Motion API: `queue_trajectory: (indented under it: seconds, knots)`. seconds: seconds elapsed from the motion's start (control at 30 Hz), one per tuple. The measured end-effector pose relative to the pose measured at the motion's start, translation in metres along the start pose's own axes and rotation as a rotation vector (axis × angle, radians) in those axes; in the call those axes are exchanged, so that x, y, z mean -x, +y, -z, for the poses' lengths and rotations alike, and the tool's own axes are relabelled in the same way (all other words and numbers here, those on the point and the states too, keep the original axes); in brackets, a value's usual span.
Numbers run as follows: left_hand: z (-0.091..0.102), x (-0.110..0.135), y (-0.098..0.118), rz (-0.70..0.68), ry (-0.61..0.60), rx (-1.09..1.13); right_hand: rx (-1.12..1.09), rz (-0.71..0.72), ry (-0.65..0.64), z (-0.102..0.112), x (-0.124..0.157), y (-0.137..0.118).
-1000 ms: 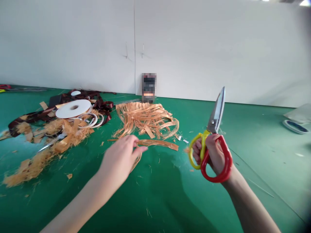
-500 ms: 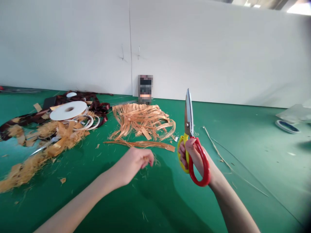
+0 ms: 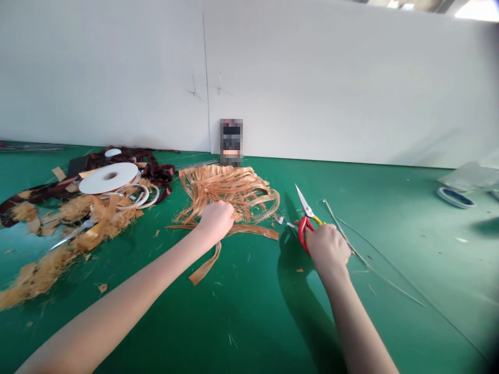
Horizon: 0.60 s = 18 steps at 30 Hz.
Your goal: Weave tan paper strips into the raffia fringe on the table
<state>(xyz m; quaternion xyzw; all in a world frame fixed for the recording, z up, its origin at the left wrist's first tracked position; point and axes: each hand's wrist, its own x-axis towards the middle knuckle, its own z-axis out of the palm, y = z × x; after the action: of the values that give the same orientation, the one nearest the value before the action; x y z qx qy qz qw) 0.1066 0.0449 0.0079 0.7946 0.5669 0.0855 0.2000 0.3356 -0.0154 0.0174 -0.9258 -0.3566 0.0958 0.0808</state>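
My left hand (image 3: 216, 221) is closed on a flat orange strip (image 3: 205, 265) at the near edge of a fringed pile of orange fibre strips (image 3: 230, 192), and the strip's tail hangs down towards me. A longer orange strip (image 3: 253, 232) runs from under that hand to the right. My right hand (image 3: 327, 249) grips scissors (image 3: 306, 208) with red and yellow handles, low over the green mat. Their slim steel blades point up and left, close to the pile's right edge. My fingers hide most of the handles.
At left lie a white ribbon roll (image 3: 108, 178), dark red ribbon (image 3: 156, 174), white rings (image 3: 140, 196) and shredded orange scraps (image 3: 70, 223). A pixelated object (image 3: 231, 142) stands against the white wall. Thin stalks (image 3: 374, 265) and a blue-rimmed roll (image 3: 455, 197) lie at right.
My right hand has brought the scissors down from upright in the air to near the mat, tilting the blades left. My left hand has moved forward onto the strips and closed.
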Motion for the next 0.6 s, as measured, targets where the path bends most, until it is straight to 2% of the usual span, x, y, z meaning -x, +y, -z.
queue_trajectory:
  seconds: [0.17,0.33,0.47,0.6]
  knots:
    - [-0.006,0.000,0.005,0.005,-0.075,-0.018,-0.032,-0.045,0.030,-0.001,-0.010,0.009]
    - [-0.010,0.003,0.006,-0.076,-0.054,-0.013,-0.035,0.007,0.087,-0.002,-0.021,0.018]
    - [-0.010,0.007,0.002,-0.136,0.060,0.006,-0.039,0.160,0.145,-0.002,-0.022,0.019]
    - [0.007,0.020,-0.004,-0.130,0.206,0.033,-0.135,0.467,0.167,-0.011,-0.014,0.010]
